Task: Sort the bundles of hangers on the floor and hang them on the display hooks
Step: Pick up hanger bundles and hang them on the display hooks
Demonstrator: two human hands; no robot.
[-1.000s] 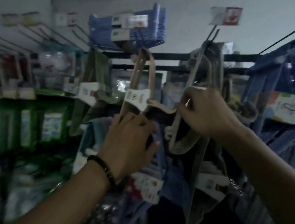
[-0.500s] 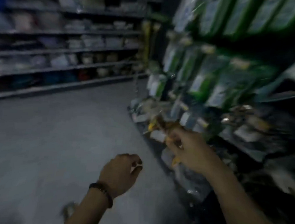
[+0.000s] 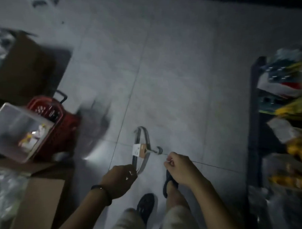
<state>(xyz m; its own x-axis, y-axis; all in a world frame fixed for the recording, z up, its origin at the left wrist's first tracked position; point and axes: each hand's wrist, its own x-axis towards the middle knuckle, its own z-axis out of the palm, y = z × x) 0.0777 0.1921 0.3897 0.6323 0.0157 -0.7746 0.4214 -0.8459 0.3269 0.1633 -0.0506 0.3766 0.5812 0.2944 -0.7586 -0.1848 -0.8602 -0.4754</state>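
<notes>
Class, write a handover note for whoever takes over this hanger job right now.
Left hand grips the lower end of the grey plastic hanger bundle with a paper label, over the grey tiled floor.
Right hand is curled beside the bundle's hook; unclear whether it holds anything.
Done: this bundle is in hand.
Left: carry it to the display hooks, not in view, and hang it.

Arms reach down; left hand (image 3: 119,180), right hand (image 3: 180,167) fingers curled.
</notes>
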